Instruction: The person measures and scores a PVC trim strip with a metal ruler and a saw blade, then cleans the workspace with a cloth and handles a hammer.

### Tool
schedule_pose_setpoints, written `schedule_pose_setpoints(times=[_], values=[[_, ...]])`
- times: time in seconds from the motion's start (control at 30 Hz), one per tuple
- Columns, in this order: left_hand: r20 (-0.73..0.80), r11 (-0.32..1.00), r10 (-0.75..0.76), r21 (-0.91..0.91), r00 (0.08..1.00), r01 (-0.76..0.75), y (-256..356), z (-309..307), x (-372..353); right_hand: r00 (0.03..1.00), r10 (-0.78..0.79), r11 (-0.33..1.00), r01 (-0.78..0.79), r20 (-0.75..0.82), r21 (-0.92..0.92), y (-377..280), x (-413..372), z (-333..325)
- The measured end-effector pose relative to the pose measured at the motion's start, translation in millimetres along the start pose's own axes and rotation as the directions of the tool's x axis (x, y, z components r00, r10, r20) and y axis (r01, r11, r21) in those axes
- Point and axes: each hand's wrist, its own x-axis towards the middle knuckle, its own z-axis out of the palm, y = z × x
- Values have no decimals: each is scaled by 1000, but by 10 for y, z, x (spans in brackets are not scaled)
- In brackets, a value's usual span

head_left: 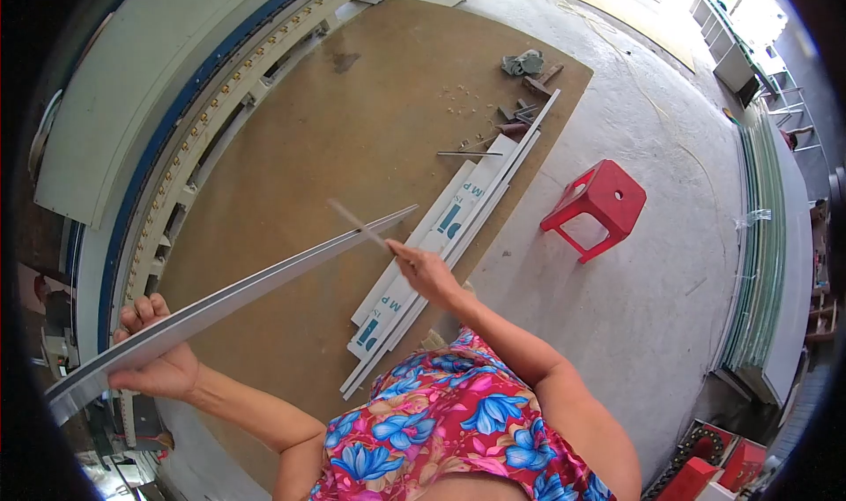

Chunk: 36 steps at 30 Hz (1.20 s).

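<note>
The left hand (pixel 154 360), at the lower left of the frame, is clenched around the near end of a long, flat grey metal strip (pixel 264 282), which slants up to a tapered tip near the centre. The right hand (pixel 426 270) pinches a thin pale rod (pixel 352 222), blurred, that crosses the strip's tip. Beneath lie a matt brown hardboard sheet (pixel 352 104) and long white profiles with blue lettering (pixel 441 228). A glossy red plastic stool (pixel 604 203) stands on the rough grey concrete floor (pixel 634 307) to the right.
</note>
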Motion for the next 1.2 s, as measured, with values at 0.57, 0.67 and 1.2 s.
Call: schedule_pose_setpoints(times=[0.57, 0.67, 1.2], values=[[-518, 717, 498, 697, 696, 5, -67, 460, -228, 949, -315, 949, 314, 25, 33, -634, -441, 210], [-480, 763, 580, 603, 659, -232, -58, 507, -319, 956, -279, 960, 280, 91, -2, -751, -540, 368], [-509, 843, 537, 351, 673, -407, 1197, -85, -423, 822, 436, 866, -495, -367, -79, 1116, -678, -267]])
